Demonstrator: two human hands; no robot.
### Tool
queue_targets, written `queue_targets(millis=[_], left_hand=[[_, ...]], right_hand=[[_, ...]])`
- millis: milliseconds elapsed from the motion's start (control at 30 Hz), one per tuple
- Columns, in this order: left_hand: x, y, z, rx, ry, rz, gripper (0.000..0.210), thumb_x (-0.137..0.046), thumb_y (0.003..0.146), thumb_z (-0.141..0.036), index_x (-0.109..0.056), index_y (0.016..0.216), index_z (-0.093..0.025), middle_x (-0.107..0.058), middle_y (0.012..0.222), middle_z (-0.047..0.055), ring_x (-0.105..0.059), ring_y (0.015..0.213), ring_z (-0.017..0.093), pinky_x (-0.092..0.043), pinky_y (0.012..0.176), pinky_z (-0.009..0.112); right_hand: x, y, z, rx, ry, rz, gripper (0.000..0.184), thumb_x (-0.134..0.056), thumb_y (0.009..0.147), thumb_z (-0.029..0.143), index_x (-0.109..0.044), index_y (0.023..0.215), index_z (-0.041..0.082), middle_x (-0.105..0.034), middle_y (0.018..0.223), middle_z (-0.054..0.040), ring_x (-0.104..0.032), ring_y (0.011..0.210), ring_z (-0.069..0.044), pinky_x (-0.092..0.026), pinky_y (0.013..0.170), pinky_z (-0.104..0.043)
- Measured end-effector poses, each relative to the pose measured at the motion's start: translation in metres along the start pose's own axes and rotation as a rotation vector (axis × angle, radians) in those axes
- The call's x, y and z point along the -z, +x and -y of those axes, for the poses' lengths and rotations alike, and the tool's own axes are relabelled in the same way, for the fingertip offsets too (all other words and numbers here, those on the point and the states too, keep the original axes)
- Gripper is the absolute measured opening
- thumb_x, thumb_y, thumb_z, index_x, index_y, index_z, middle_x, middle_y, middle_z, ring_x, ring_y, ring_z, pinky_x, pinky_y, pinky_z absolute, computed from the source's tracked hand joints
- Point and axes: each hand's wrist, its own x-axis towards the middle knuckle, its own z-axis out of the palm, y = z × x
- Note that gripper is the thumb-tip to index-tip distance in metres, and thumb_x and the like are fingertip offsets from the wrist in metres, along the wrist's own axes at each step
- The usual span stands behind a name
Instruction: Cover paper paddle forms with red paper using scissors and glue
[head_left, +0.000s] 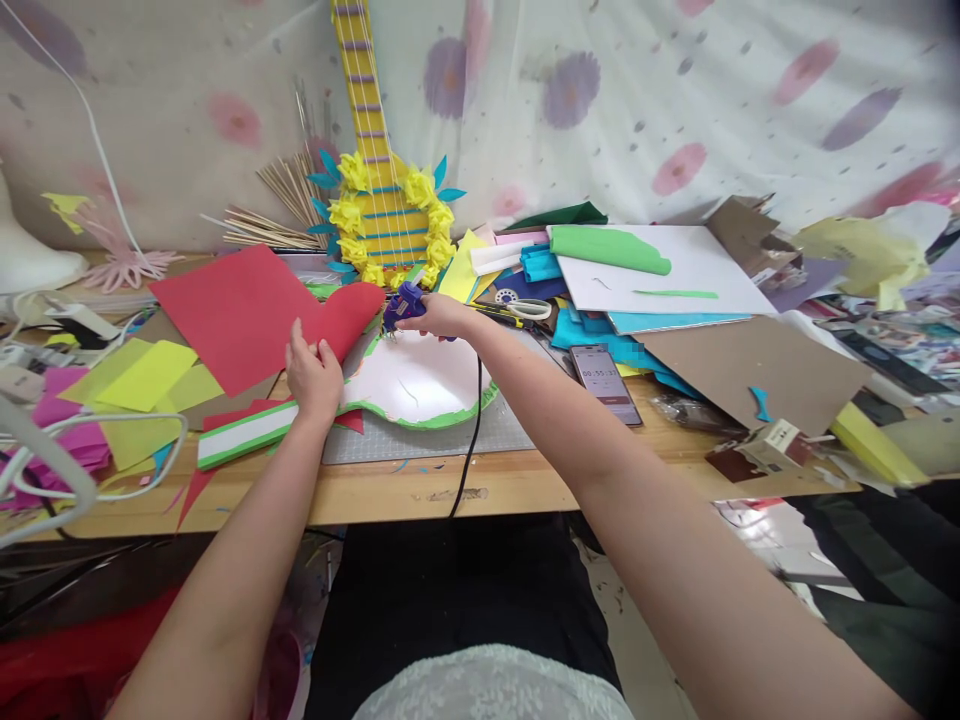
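One glue gun (pixel 405 303) in the right hand (pixel 439 316), over a white guitar shape (pixel 420 385)

From the left come yellow paper (pixel 146 375), red paper (pixel 236 315), a yellow guitar (pixel 386 225) ringed with flowers at the back, scissors (pixel 529 310), a phone (pixel 604 385) and a brown board (pixel 750 365). A black cord (pixel 474 430) crosses the guitar shape's front edge.

The left hand (pixel 313 378), fingers nearly straight, is against the red paper; I cannot tell whether it grips it. The green-edged guitar shape lies to its right, the neck passing under the left wrist. The right hand is closed round the glue gun, above the shape's far edge.

Beneath are a grey mat (pixel 360 448) and a wooden table (pixel 540 487); behind hangs a flowered curtain (pixel 622 150).
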Motion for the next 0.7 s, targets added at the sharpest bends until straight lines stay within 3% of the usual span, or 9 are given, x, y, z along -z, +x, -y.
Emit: queue_targets(millis=[400, 700], left_hand=[[0.000, 0.000, 0.001, 0.003, 0.000, 0.009, 0.058, -0.041, 0.086, -0.022, -0.034, 0.142, -0.007, -0.068, 0.104, 0.016, -0.049, 0.124, 0.030, -0.037, 0.104, 0.049], [0.001, -0.001, -0.003, 0.020, 0.025, 0.018, 0.059, -0.043, 0.085, -0.022, -0.036, 0.142, -0.007, -0.068, 0.104, 0.017, -0.052, 0.121, 0.031, -0.039, 0.102, 0.047]], right_hand=[[-0.002, 0.008, 0.001, -0.019, -0.054, -0.048, 0.046, -0.065, 0.079, 0.051, -0.061, 0.108, 0.014, -0.067, 0.082, -0.0065, -0.054, 0.051, -0.010, -0.044, 0.041, -0.019], [0.023, 0.002, -0.021, -0.101, -0.104, -0.120, 0.046, -0.060, 0.082, 0.051, -0.063, 0.105, 0.011, -0.067, 0.087, -0.0106, -0.055, 0.050, -0.011, -0.043, 0.044, -0.022]])
